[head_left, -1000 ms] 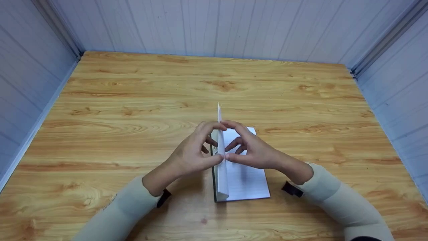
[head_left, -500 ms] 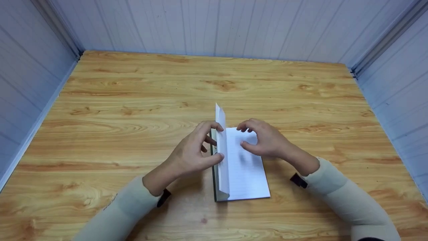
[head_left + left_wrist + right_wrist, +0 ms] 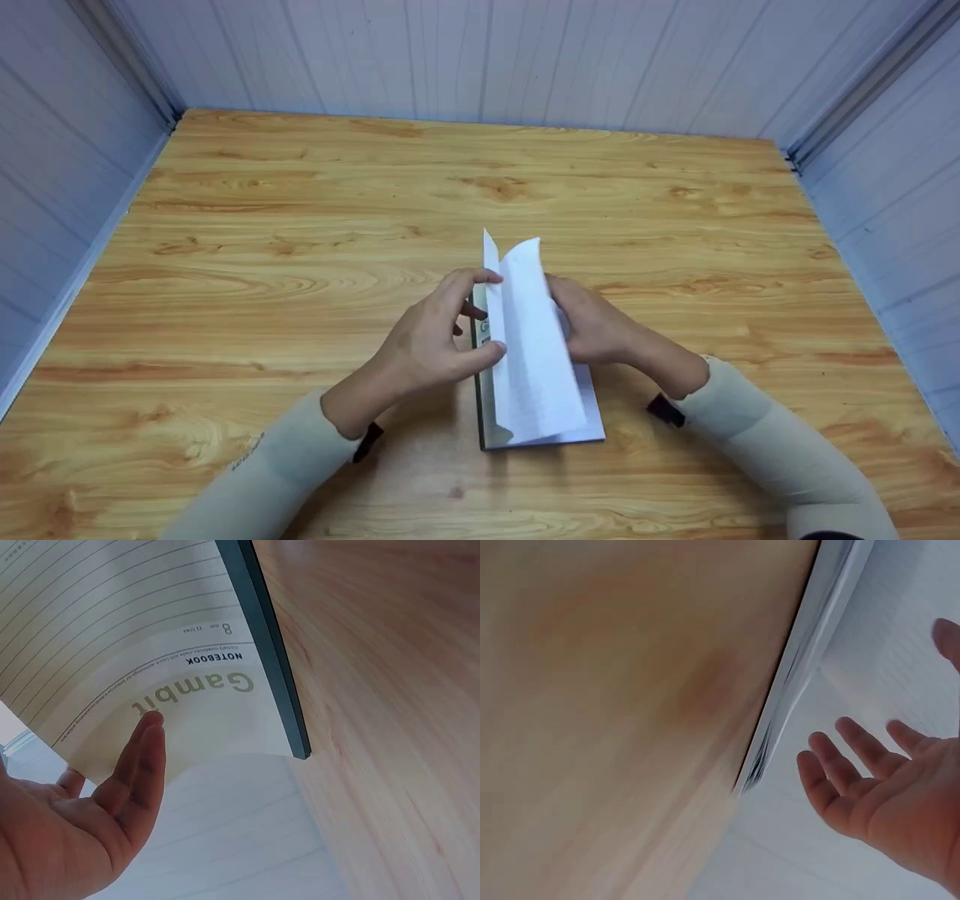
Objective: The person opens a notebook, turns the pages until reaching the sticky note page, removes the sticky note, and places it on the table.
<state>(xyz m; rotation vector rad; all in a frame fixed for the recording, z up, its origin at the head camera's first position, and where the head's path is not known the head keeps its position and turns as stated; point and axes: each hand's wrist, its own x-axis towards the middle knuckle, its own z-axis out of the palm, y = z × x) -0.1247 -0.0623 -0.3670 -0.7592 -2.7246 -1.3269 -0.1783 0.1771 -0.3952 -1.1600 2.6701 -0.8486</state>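
A lined notebook (image 3: 592,409) stands partly leafed open at the middle of the wooden table, its dark spine on the left. My left hand (image 3: 424,345) holds a raised bunch of pages (image 3: 493,315), thumb and index finger at its edge and the other fingers behind. In the left wrist view, those fingers (image 3: 135,780) lie against a page printed "Gambit NOTEBOOK". A single white leaf (image 3: 536,345) slants up to the right. Behind that leaf is my right hand (image 3: 600,322), its fingertips hidden in the head view; in the right wrist view its fingers (image 3: 855,765) are spread and loosely bent.
The wooden table (image 3: 300,202) surrounds the notebook. White panelled walls (image 3: 450,60) enclose it at the back and on both sides. Light sleeves cover both forearms, with a small dark device (image 3: 666,410) at the right wrist.
The right hand parted from the left hand's pages, moved right, then came in behind a leaf that now stands slanted between the hands. The left hand has hardly moved.
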